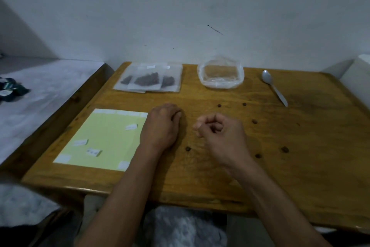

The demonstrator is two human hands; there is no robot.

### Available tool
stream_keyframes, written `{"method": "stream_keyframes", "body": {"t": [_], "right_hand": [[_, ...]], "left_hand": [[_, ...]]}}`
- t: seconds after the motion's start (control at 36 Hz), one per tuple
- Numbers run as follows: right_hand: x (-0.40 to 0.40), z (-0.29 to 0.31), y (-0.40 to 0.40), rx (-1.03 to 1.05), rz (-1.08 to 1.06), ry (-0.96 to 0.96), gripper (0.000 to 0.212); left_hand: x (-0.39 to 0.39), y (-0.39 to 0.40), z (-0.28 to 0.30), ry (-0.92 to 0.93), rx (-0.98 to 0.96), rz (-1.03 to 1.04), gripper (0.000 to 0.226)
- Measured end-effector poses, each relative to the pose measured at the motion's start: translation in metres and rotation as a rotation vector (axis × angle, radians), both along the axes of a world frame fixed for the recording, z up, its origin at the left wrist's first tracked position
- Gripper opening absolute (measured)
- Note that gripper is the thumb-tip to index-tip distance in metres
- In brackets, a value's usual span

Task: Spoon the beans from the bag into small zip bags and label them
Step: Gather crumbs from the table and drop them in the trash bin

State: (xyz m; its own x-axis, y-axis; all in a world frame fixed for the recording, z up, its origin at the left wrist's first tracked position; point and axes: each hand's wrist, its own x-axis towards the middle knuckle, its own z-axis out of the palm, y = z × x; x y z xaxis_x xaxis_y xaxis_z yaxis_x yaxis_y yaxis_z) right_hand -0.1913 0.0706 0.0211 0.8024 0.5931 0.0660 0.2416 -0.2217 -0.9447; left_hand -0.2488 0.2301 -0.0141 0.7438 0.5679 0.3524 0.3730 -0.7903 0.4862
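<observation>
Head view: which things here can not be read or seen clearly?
- Labels on the yellow sheet: print too small and blurred.
- Left hand: curled fingertips hidden by its own back.
- Large bag: plastic blurs any beans left inside.
- Filled zip bags: they overlap, so their count is unclear.

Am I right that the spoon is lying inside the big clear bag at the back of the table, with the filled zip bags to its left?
Not quite. In the head view the spoon lies on the bare table, to the right of the big clear bag, not inside it. The filled zip bags are indeed to the left of that bag.
</observation>
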Motion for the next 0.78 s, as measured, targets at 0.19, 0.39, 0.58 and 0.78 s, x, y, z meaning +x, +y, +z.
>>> {"method": "stream_keyframes", "body": {"t": [0.19,0.39,0.58,0.78], "right_hand": [[-0.011,-0.001,-0.011,-0.320,0.204,-0.382,0.013],[-0.016,-0.002,0.000,-0.498,0.345,-0.564,0.022],[-0.013,0.003,-0.009,-0.351,0.255,-0.309,0.003],[0.017,0.007,-0.038,0.375,-0.082,0.875,0.018]], "left_hand": [[0.002,0.003,-0.002,0.002,-0.015,-0.001,0.024],[0.000,0.002,-0.001,-0.008,-0.026,-0.003,0.024],[0.001,0.002,0.001,0.015,-0.050,-0.002,0.026],[0.004,-0.001,0.003,0.055,-0.039,0.000,0.024]]}}
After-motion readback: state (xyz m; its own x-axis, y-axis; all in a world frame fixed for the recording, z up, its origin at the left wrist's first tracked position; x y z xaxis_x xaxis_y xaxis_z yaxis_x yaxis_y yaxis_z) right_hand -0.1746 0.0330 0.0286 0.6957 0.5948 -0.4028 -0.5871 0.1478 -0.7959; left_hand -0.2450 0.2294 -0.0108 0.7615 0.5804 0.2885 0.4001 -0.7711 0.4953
